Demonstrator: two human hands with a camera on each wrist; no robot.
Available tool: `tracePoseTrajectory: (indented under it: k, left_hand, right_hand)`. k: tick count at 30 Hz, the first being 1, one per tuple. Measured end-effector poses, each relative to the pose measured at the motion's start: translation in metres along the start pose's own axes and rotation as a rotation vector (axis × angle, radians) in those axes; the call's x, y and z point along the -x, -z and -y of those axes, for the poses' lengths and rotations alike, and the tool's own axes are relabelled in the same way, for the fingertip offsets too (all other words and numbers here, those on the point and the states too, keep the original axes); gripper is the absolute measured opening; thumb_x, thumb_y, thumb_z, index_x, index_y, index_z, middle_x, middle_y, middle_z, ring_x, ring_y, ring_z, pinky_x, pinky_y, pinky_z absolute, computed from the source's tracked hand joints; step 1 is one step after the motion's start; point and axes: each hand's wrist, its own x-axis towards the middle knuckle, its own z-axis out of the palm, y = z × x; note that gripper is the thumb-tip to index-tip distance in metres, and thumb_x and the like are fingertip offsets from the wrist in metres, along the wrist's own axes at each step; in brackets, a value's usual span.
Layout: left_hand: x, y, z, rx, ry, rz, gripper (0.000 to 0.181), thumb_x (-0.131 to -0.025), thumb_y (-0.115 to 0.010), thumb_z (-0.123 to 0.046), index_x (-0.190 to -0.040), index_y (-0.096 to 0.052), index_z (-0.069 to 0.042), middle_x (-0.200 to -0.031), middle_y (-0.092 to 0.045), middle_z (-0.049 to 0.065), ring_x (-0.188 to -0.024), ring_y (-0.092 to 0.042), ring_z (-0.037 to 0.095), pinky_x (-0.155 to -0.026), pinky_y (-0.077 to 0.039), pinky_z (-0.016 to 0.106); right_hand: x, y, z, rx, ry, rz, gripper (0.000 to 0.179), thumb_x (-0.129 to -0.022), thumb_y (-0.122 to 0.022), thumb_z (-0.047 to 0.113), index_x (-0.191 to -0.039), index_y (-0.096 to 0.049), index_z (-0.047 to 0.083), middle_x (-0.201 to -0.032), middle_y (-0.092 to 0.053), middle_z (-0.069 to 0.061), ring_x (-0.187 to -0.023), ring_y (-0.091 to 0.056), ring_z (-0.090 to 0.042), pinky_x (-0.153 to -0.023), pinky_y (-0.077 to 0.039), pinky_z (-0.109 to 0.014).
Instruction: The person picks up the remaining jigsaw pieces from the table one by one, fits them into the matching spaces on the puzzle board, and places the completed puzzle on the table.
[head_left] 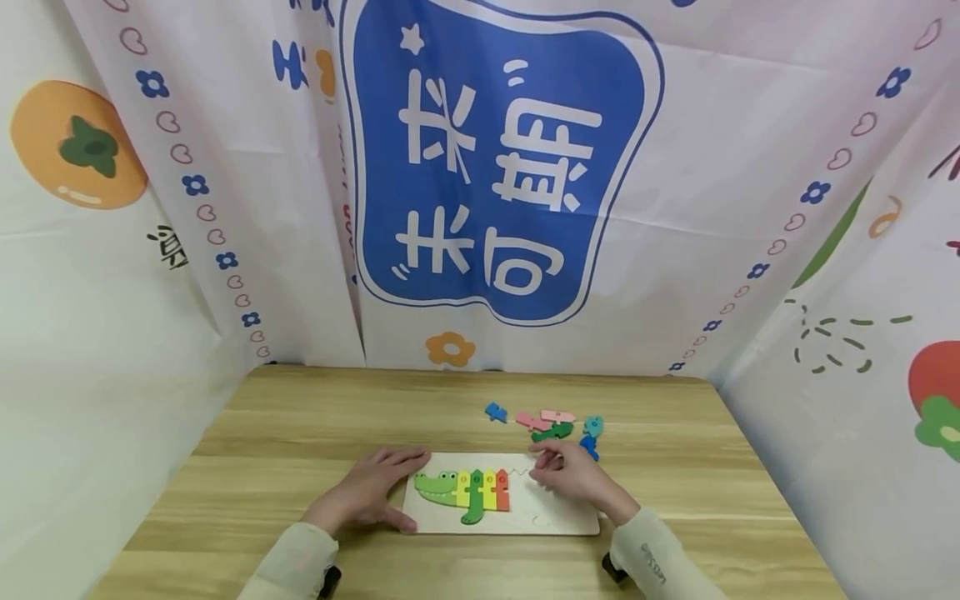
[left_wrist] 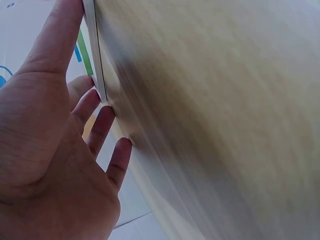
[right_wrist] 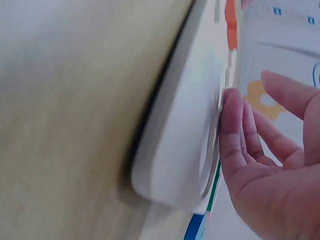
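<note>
Left grip (head_left: 367, 490): lower centre-left, my fingers spread and relaxed, thumb at the left edge of the white board (head_left: 558, 518).
Right grip (head_left: 573, 473): lower centre-right, my fingers loosely bent at the board's right part; whether they touch it, I cannot tell.
Board: flat on the counter (head_left: 300, 425), between my two grips.
Crocodile pieces (head_left: 465, 492): on the board's left half, nearer my left grip.
Loose pieces (head_left: 557, 431): just beyond my right grip.
Printed cloth (head_left: 495, 346): behind, upper frame.
</note>
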Motion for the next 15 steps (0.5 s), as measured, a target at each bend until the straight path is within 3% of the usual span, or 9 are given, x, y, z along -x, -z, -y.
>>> tracePoseTrajectory:
  k: [8,15]
  left_hand:
    - [0.001,-0.002,0.003,-0.004,-0.005,-0.004,0.108,-0.072,-0.085,-0.062,-0.159,-0.043,-0.016,-0.165,-0.040,0.007,-0.145,-0.040,0.038,-0.115,-0.030,0.069]
    - [0.000,-0.002,0.004,-0.011,-0.012,-0.008,0.108,-0.072,-0.085,-0.063,-0.159,-0.043,-0.015,-0.165,-0.040,0.007,-0.144,-0.040,0.038,-0.115,-0.030,0.068]
  right_hand:
    - [-0.009,0.017,-0.008,-0.055,-0.064,-0.162,0.033,-0.096,-0.074,0.011,-0.128,-0.069,0.004,-0.101,-0.067,-0.007,-0.086,-0.066,-0.019,-0.067,-0.056,-0.031]
    - [-0.010,0.037,-0.015,-0.041,-0.105,-0.285,0.036,-0.096,-0.074,0.010,-0.130,-0.068,0.003,-0.105,-0.067,-0.010,-0.091,-0.066,-0.020,-0.071,-0.057,-0.033]
